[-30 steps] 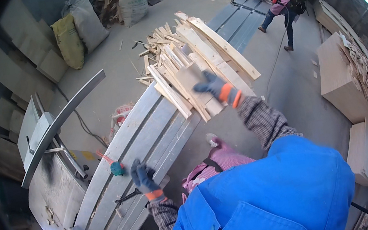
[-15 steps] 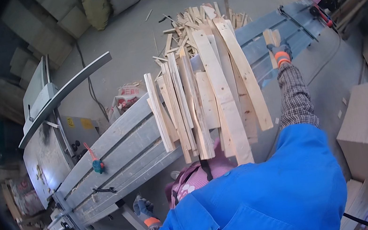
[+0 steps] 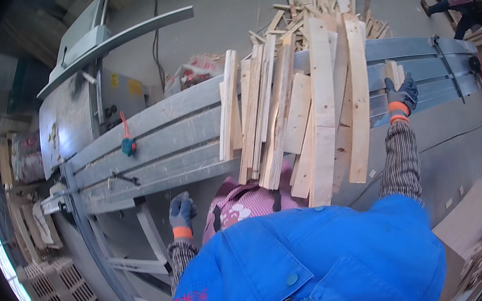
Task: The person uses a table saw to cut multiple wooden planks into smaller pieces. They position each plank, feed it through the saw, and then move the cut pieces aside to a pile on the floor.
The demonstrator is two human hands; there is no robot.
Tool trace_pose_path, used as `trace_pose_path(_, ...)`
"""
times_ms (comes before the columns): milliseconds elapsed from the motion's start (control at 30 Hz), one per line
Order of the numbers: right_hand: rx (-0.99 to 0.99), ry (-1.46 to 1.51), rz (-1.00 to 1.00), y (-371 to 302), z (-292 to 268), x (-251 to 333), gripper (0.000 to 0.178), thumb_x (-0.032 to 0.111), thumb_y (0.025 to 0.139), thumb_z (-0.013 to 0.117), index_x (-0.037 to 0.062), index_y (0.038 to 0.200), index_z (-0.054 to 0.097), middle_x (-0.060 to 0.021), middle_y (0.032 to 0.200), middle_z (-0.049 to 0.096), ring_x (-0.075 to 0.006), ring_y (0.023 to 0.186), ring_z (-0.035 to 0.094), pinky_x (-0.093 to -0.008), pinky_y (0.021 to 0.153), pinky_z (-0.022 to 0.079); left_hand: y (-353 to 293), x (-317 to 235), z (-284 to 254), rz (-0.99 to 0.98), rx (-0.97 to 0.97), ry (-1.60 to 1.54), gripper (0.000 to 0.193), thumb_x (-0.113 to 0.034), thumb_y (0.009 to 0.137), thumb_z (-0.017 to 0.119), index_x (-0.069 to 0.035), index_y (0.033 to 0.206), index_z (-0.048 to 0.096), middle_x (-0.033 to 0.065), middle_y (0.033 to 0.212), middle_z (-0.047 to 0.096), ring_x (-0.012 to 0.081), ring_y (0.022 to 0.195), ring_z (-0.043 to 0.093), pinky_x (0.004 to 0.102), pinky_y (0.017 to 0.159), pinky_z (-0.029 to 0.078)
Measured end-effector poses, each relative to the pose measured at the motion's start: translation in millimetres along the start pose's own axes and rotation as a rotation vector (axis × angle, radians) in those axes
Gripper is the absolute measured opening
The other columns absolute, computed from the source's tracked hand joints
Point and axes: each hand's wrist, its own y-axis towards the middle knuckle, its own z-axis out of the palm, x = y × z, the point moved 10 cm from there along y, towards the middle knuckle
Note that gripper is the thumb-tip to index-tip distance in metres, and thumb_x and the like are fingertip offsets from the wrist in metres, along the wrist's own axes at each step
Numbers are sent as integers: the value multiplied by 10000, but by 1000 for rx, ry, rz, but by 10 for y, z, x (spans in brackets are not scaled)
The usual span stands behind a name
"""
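My right hand (image 3: 402,96), in a grey glove with an orange cuff, is at the right part of the long grey metal table. Its thumb and fingers are closed about short pale wood pieces (image 3: 392,70), whose lower ends the glove hides. In a matching glove, my left hand (image 3: 182,211) hangs in front of the table's near edge, its fingers loosely curled and apart, with nothing visible in them. Between the hands, a row of long wood strips (image 3: 319,89) lies across the table (image 3: 181,128), several overhanging the near edge above a pink patterned cloth (image 3: 236,204).
A saw-like machine (image 3: 70,113) with a long metal bar stands left. An orange-and-teal tool (image 3: 128,143) and a dark wrench-like tool (image 3: 125,179) lie on the table. Scrap wood (image 3: 319,5) is heaped beyond it. Another person (image 3: 477,3) is at far right; stacked boards (image 3: 475,215) stand lower right.
The view has turned, so the table sits more level. My right hand stays with the short wood pieces at the table's right part. My left hand shows more fully, still off the table.
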Motion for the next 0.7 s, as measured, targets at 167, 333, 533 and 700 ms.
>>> trace_pose_path(167, 240, 1114, -32, -999, -95, 1388, 453, 170, 825, 753, 23, 1222, 592, -121, 1092, 639, -195, 989, 604, -331, 823, 510, 79, 138, 52, 6, 85, 6, 293, -166, 869, 628, -21, 1123, 609, 15, 725, 562, 94, 602, 534, 251, 542, 466)
trace_pose_path(333, 860, 906, -186, -2168, -345, 3393, 657, 377, 823, 735, 59, 1348, 501, -164, 1043, 682, -247, 933, 670, -363, 818, 528, 133, 246, 53, 126, 178, 55, 263, -173, 867, 633, -17, 1078, 634, 40, 784, 623, 105, 628, 567, 254, 580, 489)
trace_pose_path(533, 881, 166, -374, -2651, 107, 4548, 1123, 599, 717, 711, 1, 1502, 176, -246, 1263, 587, -369, 1122, 607, -402, 952, 469, 221, 362, -524, 94, 207, 6, 267, -120, 874, 619, -29, 1125, 634, 49, 928, 658, 105, 686, 599, 259, 625, 514)
trace_pose_path(700, 765, 132, -322, -2637, 342, 4667, 965, 375, 703, 772, -30, 1443, 302, -263, 1205, 605, -362, 1092, 620, -400, 936, 481, 351, 948, -1789, 167, -6, -97, 276, -123, 879, 619, -42, 1143, 621, 26, 887, 635, 90, 673, 577, 249, 606, 511)
